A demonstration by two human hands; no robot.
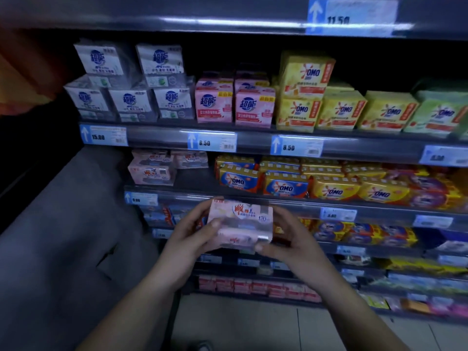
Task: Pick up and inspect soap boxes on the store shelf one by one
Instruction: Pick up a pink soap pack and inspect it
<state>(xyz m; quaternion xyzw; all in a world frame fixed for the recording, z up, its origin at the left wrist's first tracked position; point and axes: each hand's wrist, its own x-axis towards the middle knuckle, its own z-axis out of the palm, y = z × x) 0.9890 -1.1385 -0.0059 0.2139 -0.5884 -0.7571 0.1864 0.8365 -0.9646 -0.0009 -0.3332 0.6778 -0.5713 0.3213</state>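
Observation:
I hold a pale pink soap pack [240, 224] with red lettering in front of the lower shelves. My left hand [192, 234] grips its left end, thumb across the front. My right hand [288, 239] grips its right end, thumb under the lower corner. More of the same pink packs [152, 171] lie on the shelf [177, 196] up and to the left, with a gap beside them. The pack's back is hidden.
White soap packs [131, 100], pink boxes [235, 105] and yellow OMO packs [339, 107] fill the shelf above. Blue-and-yellow OMO packs [286, 186] sit right of the gap. Price tags [211, 141] line the shelf edges. A grey end panel [63, 224] stands at the left.

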